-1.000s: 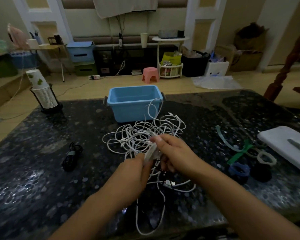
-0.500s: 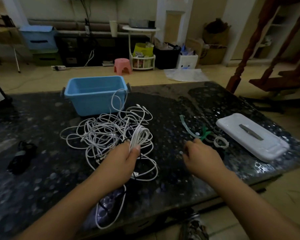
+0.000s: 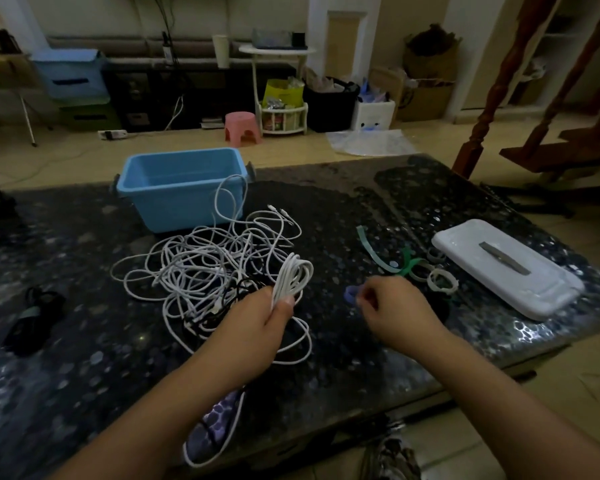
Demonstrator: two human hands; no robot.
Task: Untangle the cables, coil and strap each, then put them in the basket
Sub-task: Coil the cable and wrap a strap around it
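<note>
A dark speckled bench [image 3: 326, 209] is seen in the foreground, with a white lidded box [image 3: 506, 268] laid near its right edge. On the floor beyond, a pink stool [image 3: 242, 126], a white round-topped rack [image 3: 279, 88], a black bin [image 3: 329, 102] and a white power strip [image 3: 113, 134] are set along the wall, and a stack of blue and green drawers [image 3: 71, 88] is placed to the left

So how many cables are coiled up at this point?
2. A black coiled cable bundle lies on the dark speckled table at far left; a white coiled cable is gripped in the left hand. The blue plastic basket floor is partly hidden.
</note>
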